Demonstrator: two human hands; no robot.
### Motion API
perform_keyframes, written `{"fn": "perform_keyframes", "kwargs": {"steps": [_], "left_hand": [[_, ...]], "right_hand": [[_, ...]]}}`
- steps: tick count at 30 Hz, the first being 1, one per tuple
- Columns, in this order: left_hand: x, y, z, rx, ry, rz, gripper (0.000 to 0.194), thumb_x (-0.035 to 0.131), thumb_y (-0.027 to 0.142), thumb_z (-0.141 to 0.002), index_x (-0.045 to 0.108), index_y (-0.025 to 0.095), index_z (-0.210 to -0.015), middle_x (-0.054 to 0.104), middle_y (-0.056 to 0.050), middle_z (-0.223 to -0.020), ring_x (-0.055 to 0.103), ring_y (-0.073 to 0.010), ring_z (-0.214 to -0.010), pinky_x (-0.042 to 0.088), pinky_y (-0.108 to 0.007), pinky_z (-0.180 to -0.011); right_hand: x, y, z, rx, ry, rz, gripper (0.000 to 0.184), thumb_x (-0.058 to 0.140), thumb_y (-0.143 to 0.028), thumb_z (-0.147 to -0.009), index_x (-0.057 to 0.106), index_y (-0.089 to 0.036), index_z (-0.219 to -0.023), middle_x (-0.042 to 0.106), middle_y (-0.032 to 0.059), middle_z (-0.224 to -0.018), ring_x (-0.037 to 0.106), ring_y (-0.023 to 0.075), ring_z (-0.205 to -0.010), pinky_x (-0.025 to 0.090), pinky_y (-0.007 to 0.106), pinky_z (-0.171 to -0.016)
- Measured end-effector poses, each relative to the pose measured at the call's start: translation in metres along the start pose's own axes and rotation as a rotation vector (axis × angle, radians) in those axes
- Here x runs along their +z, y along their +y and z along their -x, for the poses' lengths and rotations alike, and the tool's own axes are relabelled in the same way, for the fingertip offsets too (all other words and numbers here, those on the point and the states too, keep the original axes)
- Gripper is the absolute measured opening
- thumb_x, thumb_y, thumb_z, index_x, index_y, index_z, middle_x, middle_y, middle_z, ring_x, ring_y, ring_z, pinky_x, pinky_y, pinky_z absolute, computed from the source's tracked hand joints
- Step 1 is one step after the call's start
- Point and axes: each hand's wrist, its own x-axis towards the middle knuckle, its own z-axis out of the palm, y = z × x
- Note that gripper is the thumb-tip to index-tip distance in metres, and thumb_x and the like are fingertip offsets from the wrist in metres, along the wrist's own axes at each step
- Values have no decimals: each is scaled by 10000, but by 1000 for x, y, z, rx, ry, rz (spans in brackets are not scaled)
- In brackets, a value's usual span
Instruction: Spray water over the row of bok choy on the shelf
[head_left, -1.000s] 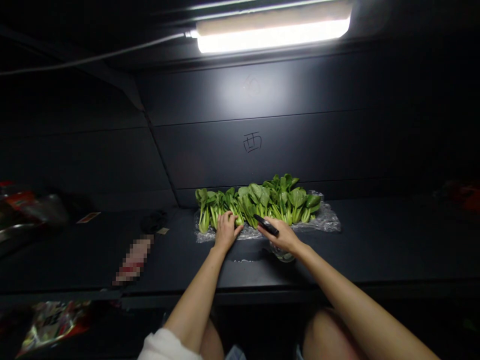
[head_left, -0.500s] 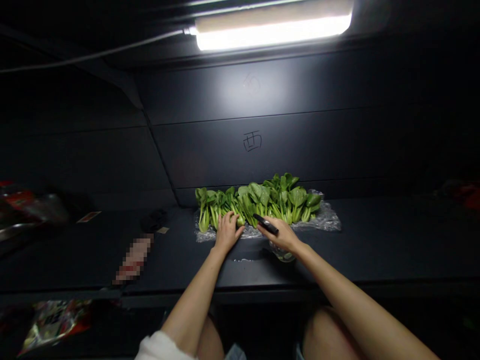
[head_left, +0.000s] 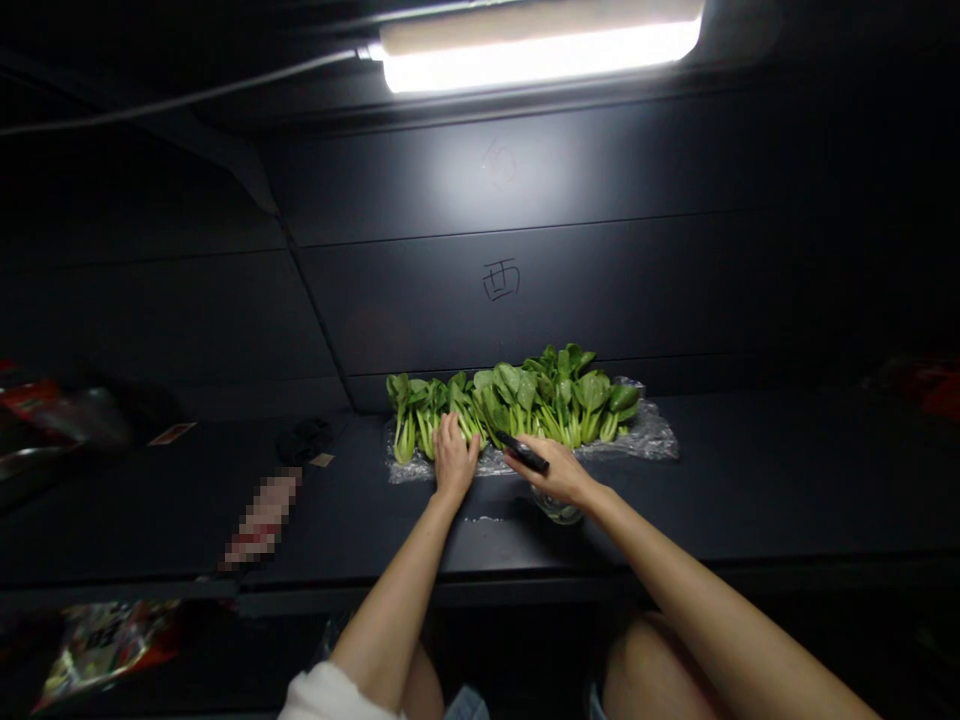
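A row of green bok choy (head_left: 517, 395) lies along the back of a dark shelf, on crumpled clear plastic wrap (head_left: 652, 436). My left hand (head_left: 454, 456) rests over the pale stems left of the middle, fingers stretched out and thumb apart, gripping nothing that I can see. To its right, my right hand (head_left: 559, 470) is closed around a spray bottle (head_left: 528, 455). Its black head points up and left toward the stems, and the rounded clear base shows below my palm; my fingers hide the rest.
A lit tube lamp (head_left: 540, 62) hangs above, with a white cable (head_left: 180, 103) running left. Small water drops (head_left: 484, 519) lie in front of the greens. To the left are a blurred-out pink item (head_left: 262, 518), a dark bundle (head_left: 304, 438) and packets. A shiny snack bag (head_left: 112, 640) sits below.
My left hand has shifted slightly up and its fingers now lie straighter over the stems. The right hand still holds the spray bottle; the whole view has moved slightly.
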Motion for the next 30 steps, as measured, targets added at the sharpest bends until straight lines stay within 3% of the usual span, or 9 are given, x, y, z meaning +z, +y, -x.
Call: {"fn": "perform_keyframes", "kwargs": {"steps": [6, 17, 23, 25, 28, 30], "left_hand": [[-7, -12, 4, 23, 16, 5, 473, 443, 293, -932, 450, 109, -1367, 513, -210, -1420, 399, -314, -1409, 319, -544, -1164], [-17, -19, 6, 22, 27, -41, 445, 420, 288, -943, 501, 110, -1343, 519, -205, -1421, 403, -315, -1408, 310, -564, -1166], [-35, -33, -3, -156, 129, -181, 566, 433, 301, -929, 414, 58, -1440, 349, -250, -1547, 289, -345, -1470, 260, -562, -1187], [-37, -40, -4, -216, 71, -215, 595, 434, 318, -925, 390, 73, -1465, 340, -246, -1555, 290, -354, -1468, 239, -601, -1177], [-35, -45, -3, -195, -73, -237, 594, 433, 338, -924, 397, 110, -1472, 378, -222, -1542, 304, -342, -1464, 203, -625, -1175], [-33, -43, -1, -185, -70, -254, 603, 429, 355, -927, 386, 110, -1477, 341, -224, -1561, 275, -346, -1475, 188, -636, -1173]], "right_hand": [[6, -8, -4, -43, 14, -20, 198, 555, -378, -916, 663, -217, -954, 719, 61, -906, 651, 200, -849, 454, 267, -754], [8, -11, -3, -105, 19, -11, 250, 525, -391, -928, 643, -192, -1020, 715, 88, -947, 663, 220, -860, 462, 287, -763], [8, -8, -2, -110, 29, -24, 243, 527, -401, -930, 647, -201, -1002, 710, 75, -924, 652, 205, -837, 455, 275, -749], [10, -9, -3, -115, 38, -18, 234, 524, -389, -931, 653, -202, -991, 706, 75, -912, 649, 203, -823, 453, 274, -743], [15, -11, -6, -120, 58, -13, 219, 527, -377, -931, 658, -209, -980, 705, 73, -906, 647, 198, -816, 454, 272, -747], [17, -11, -7, -118, 68, -10, 227, 528, -388, -931, 657, -210, -991, 703, 71, -903, 647, 198, -819, 457, 272, -749]]}}
